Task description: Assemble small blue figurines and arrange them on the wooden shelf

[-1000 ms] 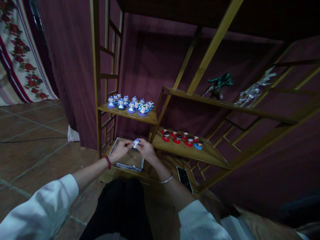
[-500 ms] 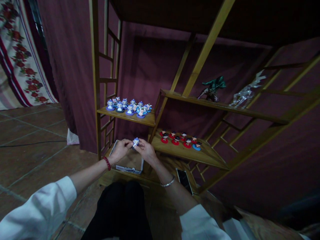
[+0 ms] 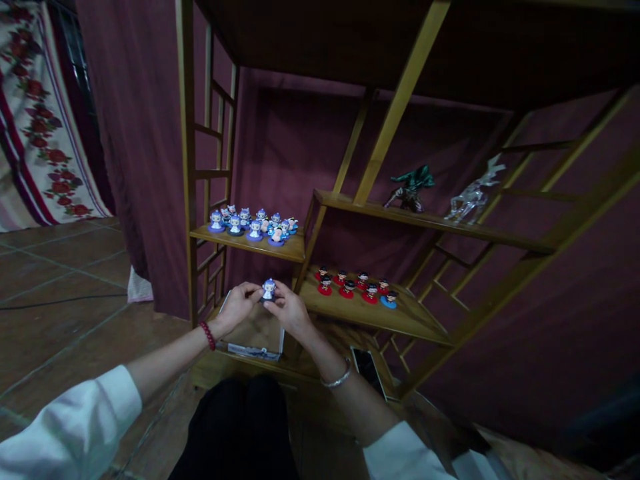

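Between my two hands is a small purple-haired figurine (image 3: 269, 290) in pale clothes, upright on a dark base. My left hand (image 3: 239, 308) grips its left side with the fingertips. My right hand (image 3: 290, 310) pinches its right side with thumb and fingers. Both hands hover over a shallow open box (image 3: 254, 351) with a bare brown inside, on the low shelf. Several similar blue and purple figurines (image 3: 255, 230) stand grouped on the left shelf (image 3: 293, 252) just above.
Several figurines on red bases (image 3: 348, 288), plus one on a blue base (image 3: 389, 300), occupy the middle shelf (image 3: 400, 320). Higher right stand a green-caped statuette (image 3: 413, 189) and a clear deer-like ornament (image 3: 470, 199). A dark-screened tablet-like device (image 3: 367, 370) lies low. A wooden post (image 3: 185, 167) rises at left.
The view has shifted slightly, so the shelves sit a little lower and further left. Both hands still hold the figurine, which now shows more of its body and base.
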A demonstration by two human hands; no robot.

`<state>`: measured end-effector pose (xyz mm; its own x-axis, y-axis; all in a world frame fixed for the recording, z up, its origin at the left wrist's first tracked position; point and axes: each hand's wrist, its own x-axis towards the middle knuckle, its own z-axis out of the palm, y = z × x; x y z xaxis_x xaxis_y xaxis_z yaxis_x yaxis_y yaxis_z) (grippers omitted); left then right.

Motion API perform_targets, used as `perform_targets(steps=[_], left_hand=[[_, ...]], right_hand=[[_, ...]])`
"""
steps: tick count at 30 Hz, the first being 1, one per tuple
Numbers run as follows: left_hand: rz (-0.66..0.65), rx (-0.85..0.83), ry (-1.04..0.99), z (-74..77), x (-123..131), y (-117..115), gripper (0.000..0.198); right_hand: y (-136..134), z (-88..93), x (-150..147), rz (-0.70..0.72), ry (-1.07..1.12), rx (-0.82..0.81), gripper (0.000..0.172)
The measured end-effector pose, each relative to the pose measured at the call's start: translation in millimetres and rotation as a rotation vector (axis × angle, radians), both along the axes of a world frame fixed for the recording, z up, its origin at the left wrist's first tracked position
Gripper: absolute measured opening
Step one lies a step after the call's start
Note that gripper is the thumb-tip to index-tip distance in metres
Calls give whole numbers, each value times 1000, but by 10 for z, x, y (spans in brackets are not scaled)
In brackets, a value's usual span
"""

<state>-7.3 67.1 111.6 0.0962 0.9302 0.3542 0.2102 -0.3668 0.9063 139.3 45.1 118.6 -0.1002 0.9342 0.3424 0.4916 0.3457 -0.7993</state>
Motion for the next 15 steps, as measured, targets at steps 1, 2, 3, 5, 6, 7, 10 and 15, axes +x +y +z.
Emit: perform_targets(steps=[1, 2, 3, 5, 6, 7, 10, 15], left_hand=[[2, -1, -2, 19, 1, -8, 19], [2, -1, -5, 33, 1, -14, 18], [-2, -1, -10, 45, 0, -19, 17], [-16, -2, -26, 63, -3, -29, 16], [-25, -2, -31, 72, -5, -34, 16], [-35, 0, -31, 80, -5, -41, 16], [-46, 5, -12, 107, -2, -62, 16], [-82, 33, -22, 149, 11, -91, 20]], right_hand=[[-4, 11, 0, -4, -4, 0, 53], [-9, 23, 1, -4, -6, -1, 54], [-15, 35, 2, -2, -6, -1, 54], [-28, 60, 4, 1, -9, 11, 53], [-34, 71, 6, 4, -12, 22, 52], [-39, 82, 8, 4, -14, 32, 51], [-51, 111, 15, 1, -18, 52, 50], [-59, 162, 36, -12, -55, 95, 51]])
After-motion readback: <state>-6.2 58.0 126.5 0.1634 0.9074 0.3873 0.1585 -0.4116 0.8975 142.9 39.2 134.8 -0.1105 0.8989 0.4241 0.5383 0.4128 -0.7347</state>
